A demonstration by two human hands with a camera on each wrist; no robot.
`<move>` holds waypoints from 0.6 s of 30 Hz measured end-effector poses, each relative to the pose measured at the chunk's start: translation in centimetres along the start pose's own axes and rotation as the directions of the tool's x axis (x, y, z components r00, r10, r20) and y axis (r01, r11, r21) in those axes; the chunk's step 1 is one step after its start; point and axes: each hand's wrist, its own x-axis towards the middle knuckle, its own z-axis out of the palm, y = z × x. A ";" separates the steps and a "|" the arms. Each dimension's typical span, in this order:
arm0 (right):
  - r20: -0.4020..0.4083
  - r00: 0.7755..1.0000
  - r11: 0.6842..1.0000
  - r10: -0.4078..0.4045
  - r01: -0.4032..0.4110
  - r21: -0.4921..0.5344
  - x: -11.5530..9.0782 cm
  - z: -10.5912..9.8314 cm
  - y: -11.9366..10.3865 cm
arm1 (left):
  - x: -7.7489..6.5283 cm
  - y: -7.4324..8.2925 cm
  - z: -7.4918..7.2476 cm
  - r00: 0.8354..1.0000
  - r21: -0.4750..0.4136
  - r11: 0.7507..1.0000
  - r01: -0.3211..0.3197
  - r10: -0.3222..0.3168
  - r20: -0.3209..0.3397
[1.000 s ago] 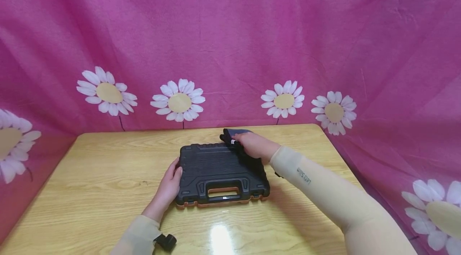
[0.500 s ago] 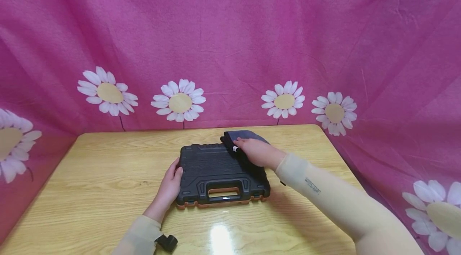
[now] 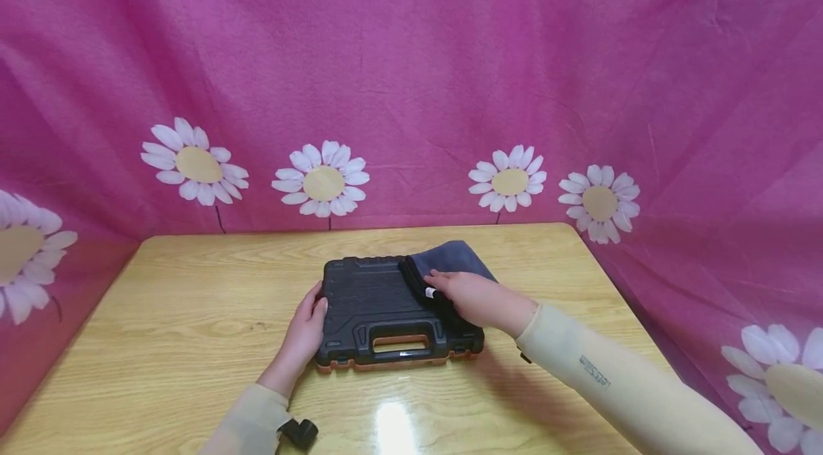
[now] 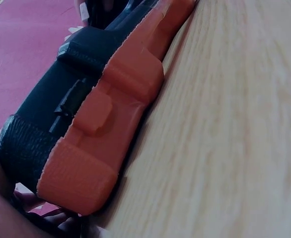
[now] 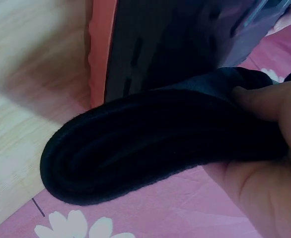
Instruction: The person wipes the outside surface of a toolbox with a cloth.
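Note:
A black plastic tool case (image 3: 366, 298) with an orange lower half lies flat on the table, its handle facing me. My left hand (image 3: 305, 330) grips its left side, thumb near the top edge; the fingers are partly hidden. In the left wrist view, the case's orange side (image 4: 130, 74) rests against the wood. Over the right part of the lid, my right hand (image 3: 479, 301) holds a folded grey-blue cloth (image 3: 453, 256) with black edging and a small white tag. The right wrist view shows the thick black folds of the cloth (image 5: 150, 139) between thumb and fingers.
The light wooden table (image 3: 193, 312) extends on both sides of the case. Behind it and at its sides hangs a pink curtain (image 3: 411, 83) printed with white daisies. A small black device (image 3: 298, 433) is strapped at the left wrist.
My right hand has drawn the cloth from the case's back edge toward me and to the right, and more of its grey-blue side shows. The left hand and the case stay put.

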 end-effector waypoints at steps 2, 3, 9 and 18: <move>0.016 1.000 1.000 0.014 -0.014 0.008 -0.5 0.1 -0.4 | 0.0 0.0 0.0 1.000 0.002 1.000 -0.001 0.001 0.002; 0.022 1.000 1.000 0.016 -0.016 0.009 -0.7 0.1 -0.6 | 0.0 0.0 -0.1 1.000 0.002 1.000 -0.002 0.002 0.002; 0.039 0.999 1.000 0.005 -0.005 -0.008 -2.2 0.3 -1.8 | 0.2 -0.2 -0.2 1.000 0.005 1.000 -0.001 0.001 0.000; 0.031 0.999 0.998 -0.029 0.030 -0.049 -4.2 0.6 -3.0 | 0.1 0.0 0.0 1.000 0.002 1.000 0.013 -0.013 0.006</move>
